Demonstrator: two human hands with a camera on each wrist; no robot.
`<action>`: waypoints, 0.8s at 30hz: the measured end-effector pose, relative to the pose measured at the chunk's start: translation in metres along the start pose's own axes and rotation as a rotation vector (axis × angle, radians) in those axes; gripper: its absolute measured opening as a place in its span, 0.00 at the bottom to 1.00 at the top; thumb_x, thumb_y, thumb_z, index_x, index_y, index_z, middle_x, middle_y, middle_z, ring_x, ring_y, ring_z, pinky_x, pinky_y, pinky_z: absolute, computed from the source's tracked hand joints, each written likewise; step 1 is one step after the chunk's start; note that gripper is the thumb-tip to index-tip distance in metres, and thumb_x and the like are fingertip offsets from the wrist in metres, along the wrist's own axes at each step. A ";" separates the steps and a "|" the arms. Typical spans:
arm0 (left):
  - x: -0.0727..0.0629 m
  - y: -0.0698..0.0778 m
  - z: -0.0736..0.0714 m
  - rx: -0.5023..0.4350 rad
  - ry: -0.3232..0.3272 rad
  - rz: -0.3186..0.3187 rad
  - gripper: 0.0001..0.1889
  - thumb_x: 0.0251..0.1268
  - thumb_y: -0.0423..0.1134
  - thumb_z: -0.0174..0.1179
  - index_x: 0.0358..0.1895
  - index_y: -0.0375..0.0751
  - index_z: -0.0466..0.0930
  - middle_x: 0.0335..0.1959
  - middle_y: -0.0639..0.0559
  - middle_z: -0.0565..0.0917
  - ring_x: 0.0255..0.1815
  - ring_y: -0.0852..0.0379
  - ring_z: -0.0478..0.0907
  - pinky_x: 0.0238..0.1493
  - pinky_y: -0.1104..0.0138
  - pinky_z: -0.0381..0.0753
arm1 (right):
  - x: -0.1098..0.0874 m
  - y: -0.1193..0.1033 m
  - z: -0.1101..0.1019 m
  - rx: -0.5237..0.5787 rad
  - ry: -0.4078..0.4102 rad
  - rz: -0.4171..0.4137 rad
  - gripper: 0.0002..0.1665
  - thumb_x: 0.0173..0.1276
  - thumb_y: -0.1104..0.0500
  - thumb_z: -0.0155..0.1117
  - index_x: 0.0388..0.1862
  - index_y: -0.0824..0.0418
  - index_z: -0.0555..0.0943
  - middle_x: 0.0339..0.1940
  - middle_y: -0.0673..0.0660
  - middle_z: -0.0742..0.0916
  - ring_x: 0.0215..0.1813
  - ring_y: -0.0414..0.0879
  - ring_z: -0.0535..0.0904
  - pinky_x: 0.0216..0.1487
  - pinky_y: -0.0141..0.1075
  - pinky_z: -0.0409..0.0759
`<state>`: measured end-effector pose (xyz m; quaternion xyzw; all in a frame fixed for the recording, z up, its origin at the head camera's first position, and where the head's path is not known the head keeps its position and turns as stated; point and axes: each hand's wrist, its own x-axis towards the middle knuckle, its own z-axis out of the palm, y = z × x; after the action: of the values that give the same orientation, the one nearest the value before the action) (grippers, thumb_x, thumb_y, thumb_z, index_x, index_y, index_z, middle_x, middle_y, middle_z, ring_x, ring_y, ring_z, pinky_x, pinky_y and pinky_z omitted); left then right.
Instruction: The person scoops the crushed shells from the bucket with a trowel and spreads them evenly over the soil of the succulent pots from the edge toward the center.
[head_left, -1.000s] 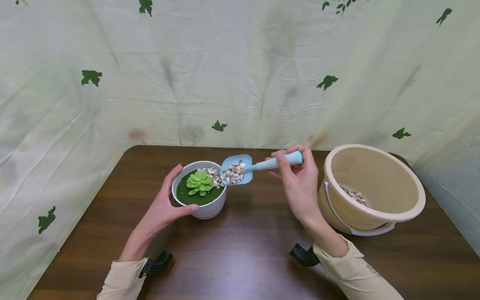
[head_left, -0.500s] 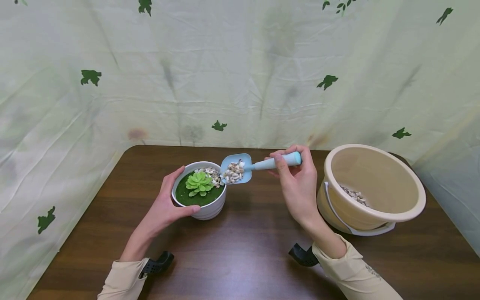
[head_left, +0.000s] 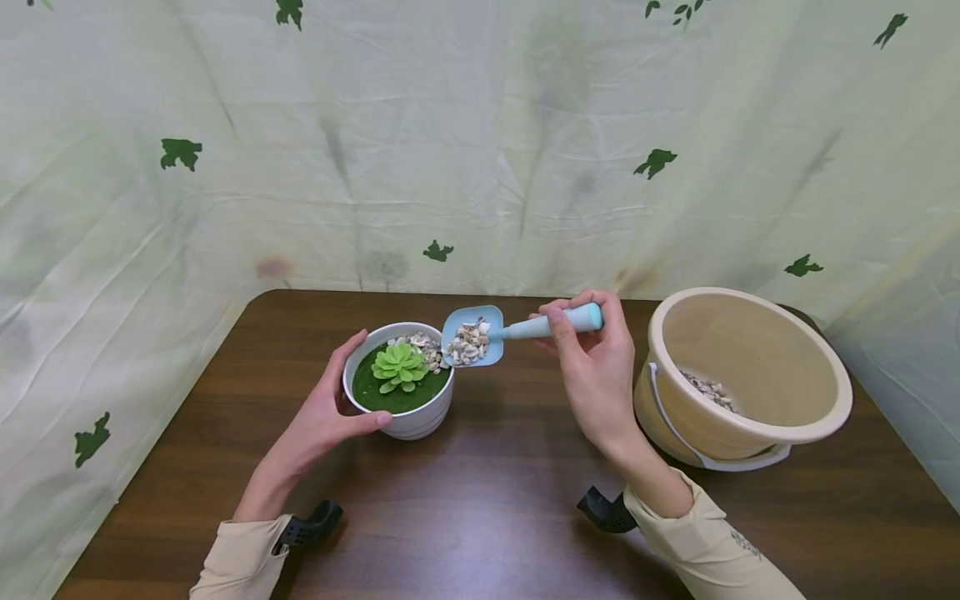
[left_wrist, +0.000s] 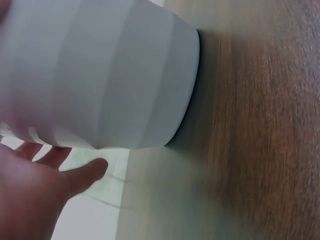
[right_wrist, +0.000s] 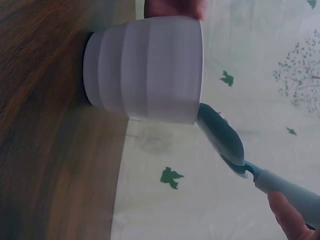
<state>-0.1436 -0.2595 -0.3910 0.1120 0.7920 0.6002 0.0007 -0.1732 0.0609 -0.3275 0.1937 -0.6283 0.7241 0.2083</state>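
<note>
A white ribbed plant pot (head_left: 412,423) stands upright on the table, holding a green succulent (head_left: 399,367) set in green moss. Pebbles (head_left: 427,348) cover the moss on its far right side. My left hand (head_left: 326,412) grips the pot from the left, thumb at the front of the rim and fingers round the far side. In my right hand (head_left: 596,367) is the handle of a light blue hand trowel (head_left: 497,327), pinched between thumb and fingers. Its blade bears a heap of pebbles (head_left: 468,343), and its tip lies right at the pot's right rim, sloping down toward it.
To the right stands a beige bucket (head_left: 663,417) with a lowered white handle (head_left: 682,446) and more pebbles (head_left: 708,390) in its bottom. A leaf-patterned curtain (head_left: 480,150) hangs behind the brown wooden table (head_left: 480,500).
The trowel's blade has risen very slightly at the pot's rim, with its pebbles still on it. My left thumb has shifted a little to the left along the pot.
</note>
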 end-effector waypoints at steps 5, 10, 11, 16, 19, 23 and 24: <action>0.002 0.000 0.003 0.132 0.031 0.018 0.55 0.49 0.35 0.75 0.79 0.57 0.49 0.73 0.47 0.56 0.69 0.48 0.56 0.64 0.58 0.61 | 0.000 0.000 0.001 -0.018 -0.001 -0.004 0.14 0.71 0.66 0.61 0.47 0.71 0.67 0.44 0.66 0.83 0.45 0.56 0.85 0.43 0.46 0.82; 0.004 0.001 0.006 0.213 0.048 0.030 0.55 0.46 0.39 0.77 0.78 0.51 0.51 0.71 0.44 0.54 0.69 0.45 0.54 0.63 0.43 0.57 | 0.000 0.000 0.001 -0.032 0.002 -0.022 0.14 0.71 0.66 0.61 0.47 0.72 0.67 0.44 0.66 0.83 0.44 0.55 0.85 0.42 0.45 0.83; 0.004 0.001 0.006 0.216 0.048 0.028 0.55 0.46 0.39 0.77 0.78 0.50 0.51 0.72 0.44 0.54 0.69 0.44 0.54 0.63 0.43 0.57 | 0.000 0.000 0.001 -0.034 0.003 -0.027 0.14 0.71 0.66 0.62 0.47 0.72 0.67 0.44 0.67 0.83 0.43 0.55 0.85 0.42 0.45 0.83; 0.002 0.003 0.006 0.150 0.011 -0.016 0.55 0.50 0.38 0.75 0.79 0.53 0.47 0.74 0.45 0.53 0.71 0.46 0.54 0.64 0.58 0.61 | 0.000 0.001 0.002 -0.044 0.003 -0.037 0.15 0.70 0.66 0.62 0.46 0.72 0.67 0.43 0.66 0.83 0.43 0.55 0.85 0.41 0.45 0.83; 0.000 0.003 0.004 0.065 -0.020 -0.037 0.54 0.54 0.35 0.72 0.79 0.53 0.45 0.75 0.44 0.53 0.71 0.45 0.55 0.60 0.72 0.64 | 0.000 0.000 0.002 -0.042 0.001 -0.036 0.15 0.71 0.66 0.62 0.47 0.73 0.67 0.44 0.66 0.83 0.43 0.55 0.85 0.42 0.45 0.83; -0.001 0.003 0.002 0.008 -0.026 -0.031 0.52 0.55 0.34 0.71 0.79 0.53 0.46 0.74 0.43 0.55 0.70 0.46 0.57 0.57 0.77 0.65 | 0.000 0.000 0.003 -0.038 0.002 -0.036 0.15 0.70 0.65 0.62 0.47 0.72 0.68 0.44 0.64 0.83 0.43 0.55 0.84 0.42 0.46 0.83; 0.000 0.002 0.002 0.008 -0.023 -0.028 0.53 0.54 0.33 0.71 0.79 0.54 0.46 0.74 0.44 0.56 0.70 0.47 0.57 0.57 0.77 0.64 | 0.000 0.000 0.003 -0.041 0.003 -0.038 0.15 0.70 0.65 0.63 0.47 0.72 0.68 0.43 0.64 0.84 0.43 0.55 0.84 0.42 0.46 0.83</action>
<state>-0.1425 -0.2570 -0.3893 0.1077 0.7959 0.5956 0.0178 -0.1729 0.0577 -0.3267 0.2002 -0.6388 0.7074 0.2269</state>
